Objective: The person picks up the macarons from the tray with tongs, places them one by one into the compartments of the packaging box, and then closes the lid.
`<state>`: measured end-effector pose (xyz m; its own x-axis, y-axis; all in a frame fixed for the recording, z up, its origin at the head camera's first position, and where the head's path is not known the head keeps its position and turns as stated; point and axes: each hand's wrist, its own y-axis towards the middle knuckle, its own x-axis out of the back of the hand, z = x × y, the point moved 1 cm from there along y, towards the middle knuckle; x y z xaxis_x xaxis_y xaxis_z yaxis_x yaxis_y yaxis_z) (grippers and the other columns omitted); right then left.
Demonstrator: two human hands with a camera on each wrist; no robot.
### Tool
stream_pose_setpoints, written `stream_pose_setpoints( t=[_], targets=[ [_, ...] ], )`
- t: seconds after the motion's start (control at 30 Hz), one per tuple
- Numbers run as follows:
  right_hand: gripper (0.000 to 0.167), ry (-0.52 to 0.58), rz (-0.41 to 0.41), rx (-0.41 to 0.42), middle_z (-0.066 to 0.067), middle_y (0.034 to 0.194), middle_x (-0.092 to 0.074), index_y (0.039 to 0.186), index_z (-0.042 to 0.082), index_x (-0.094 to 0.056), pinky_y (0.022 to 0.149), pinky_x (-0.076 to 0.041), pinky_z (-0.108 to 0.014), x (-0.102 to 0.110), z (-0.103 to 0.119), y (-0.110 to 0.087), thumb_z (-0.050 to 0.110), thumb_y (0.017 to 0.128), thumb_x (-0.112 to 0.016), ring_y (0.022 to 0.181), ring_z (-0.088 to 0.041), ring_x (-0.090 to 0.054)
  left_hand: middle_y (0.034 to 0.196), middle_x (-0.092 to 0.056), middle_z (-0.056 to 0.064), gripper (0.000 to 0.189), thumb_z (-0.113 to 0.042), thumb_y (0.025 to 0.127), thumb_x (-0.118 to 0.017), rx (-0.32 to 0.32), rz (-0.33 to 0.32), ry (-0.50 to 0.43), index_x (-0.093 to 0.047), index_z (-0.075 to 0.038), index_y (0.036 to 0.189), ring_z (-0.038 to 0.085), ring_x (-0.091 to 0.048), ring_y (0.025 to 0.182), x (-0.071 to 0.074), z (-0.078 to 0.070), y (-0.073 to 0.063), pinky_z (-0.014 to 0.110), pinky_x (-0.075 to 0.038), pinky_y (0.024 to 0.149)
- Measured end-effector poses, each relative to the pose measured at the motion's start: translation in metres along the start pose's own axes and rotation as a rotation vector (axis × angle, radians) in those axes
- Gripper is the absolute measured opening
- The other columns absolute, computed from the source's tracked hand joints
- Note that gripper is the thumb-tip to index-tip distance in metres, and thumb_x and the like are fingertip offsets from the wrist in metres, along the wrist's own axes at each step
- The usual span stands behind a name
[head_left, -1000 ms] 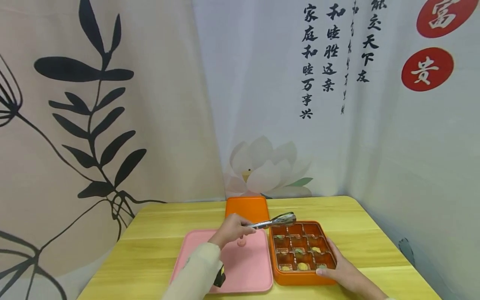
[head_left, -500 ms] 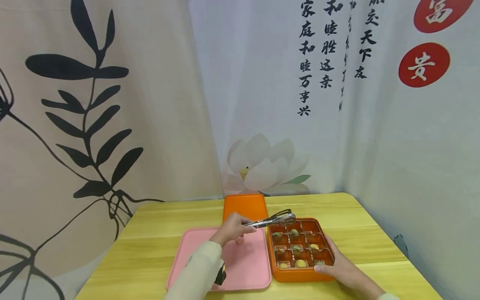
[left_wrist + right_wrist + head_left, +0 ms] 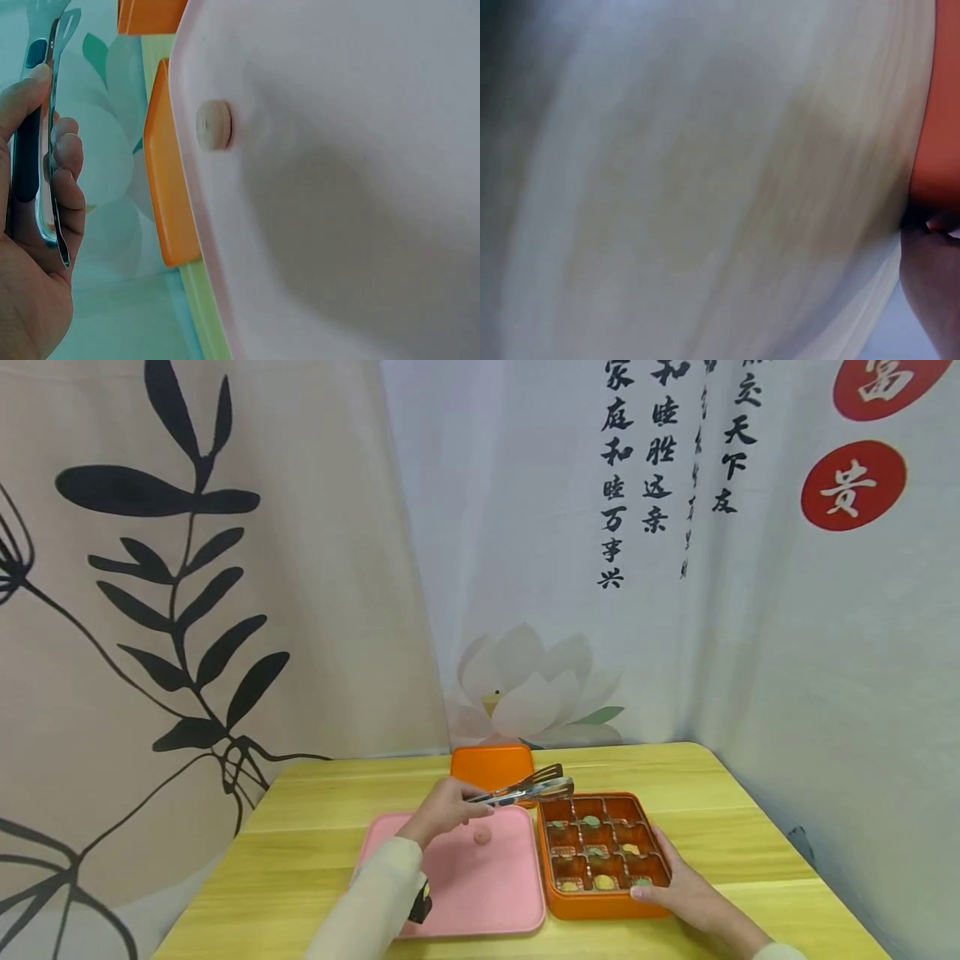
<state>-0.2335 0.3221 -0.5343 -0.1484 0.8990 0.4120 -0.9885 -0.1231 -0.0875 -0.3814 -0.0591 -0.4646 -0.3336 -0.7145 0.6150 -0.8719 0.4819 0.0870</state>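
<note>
Metal tongs (image 3: 521,793), ends spread, hang over the far edge of the pink tray (image 3: 487,893), fingers curled round them in the left grip (image 3: 442,812), while the right grip (image 3: 688,893) clasps the orange compartment box (image 3: 600,907) on the surface (image 3: 300,843).

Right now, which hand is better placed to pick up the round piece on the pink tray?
Probably the left hand: it holds the tongs, near the round piece on the pink tray. The right hand grips the orange box.
</note>
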Motion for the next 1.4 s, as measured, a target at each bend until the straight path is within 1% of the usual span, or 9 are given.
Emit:
stream_pose_setpoints(
  t=[0.27, 0.4, 0.53, 0.77, 1.0, 1.13, 1.23, 1.3, 1.4],
  targets=[
    [0.111, -0.031, -0.004, -0.018, -0.035, 0.156, -0.015, 0.158, 0.008, 0.008, 0.103, -0.034, -0.063, 0.000, 0.000, 0.000, 0.030, 0.088, -0.075, 0.132, -0.048, -0.039, 0.076, -0.065, -0.001, 0.012, -0.026, 0.085, -0.081, 0.031, -0.036, 0.012, -0.078, -0.017, 0.092, 0.016, -0.052, 0.060, 0.020, 0.013, -0.012, 0.029, -0.045, 0.054],
    [0.111, -0.045, -0.004, -0.025, -0.036, 0.156, -0.014, 0.158, 0.008, 0.009, 0.103, -0.032, -0.065, 0.000, 0.001, 0.000, 0.031, 0.088, -0.075, 0.133, -0.051, -0.037, 0.077, -0.065, -0.002, 0.017, -0.025, 0.085, -0.080, 0.043, -0.049, 0.004, -0.078, -0.014, 0.097, 0.016, -0.052, 0.061, 0.031, 0.021, -0.020, 0.029, -0.044, 0.055],
    [0.111, -0.015, 0.006, -0.022, -0.035, 0.156, -0.012, 0.157, 0.007, 0.010, 0.104, -0.034, -0.062, 0.000, 0.003, 0.000, 0.030, 0.089, -0.075, 0.132, -0.049, -0.040, 0.078, -0.066, -0.001, 0.022, -0.026, 0.084, -0.081, 0.061, -0.068, 0.000, -0.078, -0.012, 0.100, 0.016, -0.052, 0.062, 0.041, 0.028, -0.029, 0.029, -0.045, 0.056],
    [0.110, -0.046, 0.008, -0.018, -0.037, 0.156, -0.012, 0.157, 0.006, 0.010, 0.102, -0.032, -0.066, 0.000, 0.004, -0.001, 0.032, 0.090, -0.073, 0.134, -0.053, -0.035, 0.077, -0.065, 0.000, 0.028, -0.024, 0.081, -0.083, 0.104, -0.111, 0.037, -0.078, -0.010, 0.105, 0.016, -0.052, 0.062, 0.054, 0.045, -0.045, 0.030, -0.044, 0.055],
    [0.110, 0.005, 0.013, -0.004, -0.036, 0.155, -0.015, 0.157, 0.006, 0.010, 0.102, -0.040, -0.054, 0.000, 0.004, 0.001, 0.027, 0.090, -0.074, 0.128, -0.043, -0.047, 0.081, -0.067, 0.001, 0.036, -0.026, 0.081, -0.083, 0.138, -0.120, 0.036, -0.076, -0.009, 0.112, 0.016, -0.053, 0.062, 0.062, 0.069, -0.066, 0.031, -0.046, 0.055],
    [0.110, 0.001, 0.012, -0.016, -0.037, 0.155, -0.013, 0.157, 0.005, 0.011, 0.102, -0.039, -0.057, 0.000, 0.006, 0.000, 0.028, 0.090, -0.074, 0.129, -0.046, -0.045, 0.083, -0.068, 0.000, 0.036, -0.026, 0.079, -0.084, 0.139, -0.140, 0.052, -0.077, -0.008, 0.110, 0.015, -0.053, 0.070, 0.064, 0.086, -0.079, 0.029, -0.045, 0.060],
    [0.110, -0.011, 0.011, -0.029, -0.038, 0.155, -0.011, 0.157, 0.005, 0.011, 0.101, -0.038, -0.061, 0.000, 0.007, -0.001, 0.029, 0.090, -0.073, 0.130, -0.049, -0.043, 0.085, -0.069, -0.001, 0.027, -0.022, 0.079, -0.084, 0.127, -0.158, 0.077, -0.078, -0.009, 0.102, 0.016, -0.052, 0.075, 0.066, 0.098, -0.087, 0.029, -0.045, 0.066],
    [0.110, -0.030, 0.004, -0.040, -0.039, 0.154, -0.011, 0.157, 0.005, 0.010, 0.100, -0.038, -0.062, 0.000, 0.007, -0.002, 0.031, 0.090, -0.073, 0.129, -0.050, -0.043, 0.085, -0.069, -0.001, 0.024, -0.021, 0.079, -0.083, 0.134, -0.161, 0.084, -0.078, -0.010, 0.100, 0.016, -0.052, 0.076, 0.066, 0.103, -0.092, 0.029, -0.046, 0.066],
    [0.109, 0.002, 0.016, -0.040, -0.039, 0.154, -0.010, 0.156, 0.005, 0.012, 0.099, -0.042, -0.059, -0.001, 0.005, -0.002, 0.028, 0.091, -0.072, 0.126, -0.048, -0.047, 0.087, -0.070, -0.001, 0.026, -0.020, 0.079, -0.083, 0.149, -0.155, 0.078, -0.078, -0.010, 0.102, 0.017, -0.054, 0.076, 0.066, 0.109, -0.096, 0.028, -0.047, 0.065]
  ],
)
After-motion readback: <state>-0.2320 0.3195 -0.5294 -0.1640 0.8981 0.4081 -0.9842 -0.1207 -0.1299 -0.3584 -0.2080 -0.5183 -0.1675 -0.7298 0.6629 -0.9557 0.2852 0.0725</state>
